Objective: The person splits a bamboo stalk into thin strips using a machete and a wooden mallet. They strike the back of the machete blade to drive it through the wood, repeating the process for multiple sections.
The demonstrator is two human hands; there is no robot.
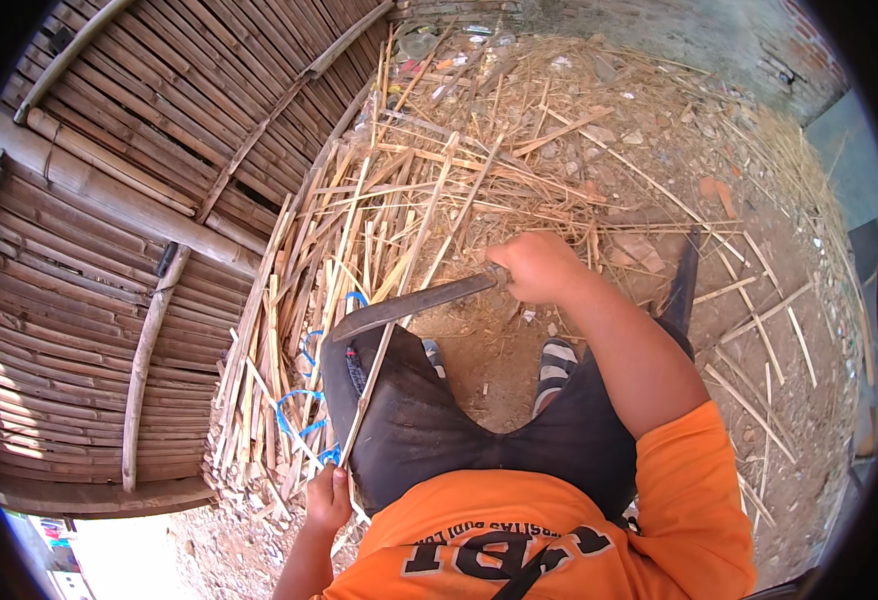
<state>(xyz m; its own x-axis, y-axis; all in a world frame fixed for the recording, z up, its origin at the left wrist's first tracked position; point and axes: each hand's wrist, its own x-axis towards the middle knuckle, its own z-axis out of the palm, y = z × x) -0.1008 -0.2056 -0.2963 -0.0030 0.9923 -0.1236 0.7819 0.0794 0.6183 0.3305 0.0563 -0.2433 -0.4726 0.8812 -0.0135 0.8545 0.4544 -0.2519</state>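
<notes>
My right hand (537, 266) is closed round the handle of a machete (419, 302) in front of me. Its dark blade points left and crosses a long, thin bamboo strip (370, 388) above my left thigh; whether they touch I cannot tell. Low beside my left hip, my left hand (330, 497) pinches the near end of that strip, which slants away to the far right. Just above those fingers is a blue plastic band (330, 456). Another blue band (299, 396) loops among the split bamboo strips (259, 385) heaped along my left side.
A bamboo slat wall (69, 300) with pole braces stands close on the left. More split strips (519, 185) lie piled ahead, with loose ones (759, 320) on the dirt at right. My feet, in striped footwear (554, 372), rest between my spread knees. A dark pole-like object (683, 280) stands beyond my right knee.
</notes>
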